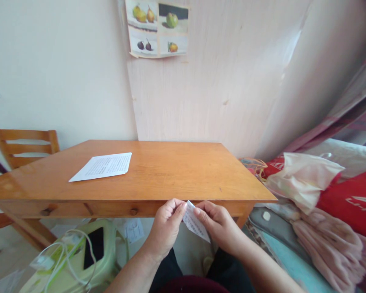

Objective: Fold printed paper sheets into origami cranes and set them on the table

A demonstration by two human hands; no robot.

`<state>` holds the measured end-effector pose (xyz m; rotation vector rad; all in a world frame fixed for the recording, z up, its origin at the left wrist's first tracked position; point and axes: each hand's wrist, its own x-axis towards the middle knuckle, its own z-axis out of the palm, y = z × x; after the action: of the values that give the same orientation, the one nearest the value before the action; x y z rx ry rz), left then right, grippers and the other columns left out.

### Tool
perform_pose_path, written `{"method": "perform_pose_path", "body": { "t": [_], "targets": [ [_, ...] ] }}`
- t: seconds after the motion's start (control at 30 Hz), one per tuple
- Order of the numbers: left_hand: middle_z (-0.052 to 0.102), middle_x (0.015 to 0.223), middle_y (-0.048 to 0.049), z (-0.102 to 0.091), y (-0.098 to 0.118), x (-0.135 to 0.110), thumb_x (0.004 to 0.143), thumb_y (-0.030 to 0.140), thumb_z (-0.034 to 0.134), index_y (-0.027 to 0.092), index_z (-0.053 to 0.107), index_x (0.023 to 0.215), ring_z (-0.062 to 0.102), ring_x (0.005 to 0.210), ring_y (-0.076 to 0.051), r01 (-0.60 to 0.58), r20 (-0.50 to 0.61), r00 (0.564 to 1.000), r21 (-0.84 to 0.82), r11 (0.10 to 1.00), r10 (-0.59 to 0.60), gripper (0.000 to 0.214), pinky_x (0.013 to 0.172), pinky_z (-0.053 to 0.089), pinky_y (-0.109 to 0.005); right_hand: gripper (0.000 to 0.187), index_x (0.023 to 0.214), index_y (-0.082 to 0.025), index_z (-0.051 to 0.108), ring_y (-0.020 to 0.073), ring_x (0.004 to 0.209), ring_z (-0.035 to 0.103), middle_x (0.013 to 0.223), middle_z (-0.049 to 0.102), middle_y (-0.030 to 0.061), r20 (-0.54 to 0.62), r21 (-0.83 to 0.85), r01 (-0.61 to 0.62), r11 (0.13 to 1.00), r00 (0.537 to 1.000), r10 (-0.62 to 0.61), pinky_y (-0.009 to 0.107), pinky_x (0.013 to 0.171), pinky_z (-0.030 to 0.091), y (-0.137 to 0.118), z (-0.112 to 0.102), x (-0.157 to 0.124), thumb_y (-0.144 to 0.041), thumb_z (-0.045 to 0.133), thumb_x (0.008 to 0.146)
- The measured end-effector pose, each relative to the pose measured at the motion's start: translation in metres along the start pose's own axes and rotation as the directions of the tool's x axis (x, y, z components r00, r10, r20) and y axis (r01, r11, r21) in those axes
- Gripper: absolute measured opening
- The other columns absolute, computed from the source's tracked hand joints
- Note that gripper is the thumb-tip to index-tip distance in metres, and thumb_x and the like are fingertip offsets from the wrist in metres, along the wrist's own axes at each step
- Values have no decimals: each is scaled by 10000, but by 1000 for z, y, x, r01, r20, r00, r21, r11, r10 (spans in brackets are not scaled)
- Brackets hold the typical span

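Note:
My left hand [166, 226] and my right hand [218, 226] are together below the front edge of the wooden table [177, 171], over my lap. Both pinch a small folded piece of printed paper [196, 223] between thumb and fingers. The left hand grips its upper left corner, and the right hand holds its right side. A flat printed sheet [103, 166] lies on the table's left part, well away from both hands.
A wooden chair [24, 146] stands at the table's left end. A pale green stool [79, 256] with a white cable sits below left. A bed at the right holds a plastic bag [301, 179], a red bag [356, 199] and pink cloth [329, 244]. Fruit pictures [157, 28] hang on the wall.

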<state>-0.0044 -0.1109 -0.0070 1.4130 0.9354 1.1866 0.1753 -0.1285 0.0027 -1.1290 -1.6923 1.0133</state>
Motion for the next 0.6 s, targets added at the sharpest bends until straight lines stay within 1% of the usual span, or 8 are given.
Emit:
{"method": "perform_pose_path", "body": {
  "t": [0.17, 0.37, 0.47, 0.6],
  "targets": [
    [564, 703, 5, 1, 1, -1, 938, 435, 579, 164, 627, 817, 484, 691, -139, 3, 8, 1000, 9, 1000, -3, 301, 648, 386, -241, 398, 783, -157, 600, 116, 597, 460, 657, 537, -5, -43, -46, -5, 999, 999, 3, 239, 532, 346, 3, 3, -1, -503, 547, 971],
    [618, 754, -14, 3, 2, 0, 916, 451, 609, 162, 664, 859, 513, 718, -147, 36, 16, 999, -3, 999, -36, 300, 663, 404, -244, 412, 739, -181, 541, 112, 590, 413, 640, 477, -20, -7, 8, -8, 1000, 1000, 8, 238, 516, 312, 9, 5, -2, -526, 549, 965],
    [597, 708, -6, 3, -1, 0, 911, 478, 610, 161, 634, 823, 502, 670, -140, 59, 3, 998, -3, 998, -59, 329, 619, 391, -244, 450, 719, -189, 519, 105, 564, 383, 619, 454, -28, 0, 74, -46, 996, 999, 47, 233, 498, 291, 10, 7, 0, -583, 580, 928],
    [558, 677, 10, 2, -2, 0, 919, 485, 599, 168, 607, 822, 479, 637, -130, 61, -11, 998, -1, 998, -61, 332, 593, 382, -238, 485, 791, -181, 565, 107, 567, 424, 654, 520, -14, 71, 189, -140, 972, 989, 128, 228, 509, 321, 10, 7, 2, -654, 583, 893]
  ]
}}
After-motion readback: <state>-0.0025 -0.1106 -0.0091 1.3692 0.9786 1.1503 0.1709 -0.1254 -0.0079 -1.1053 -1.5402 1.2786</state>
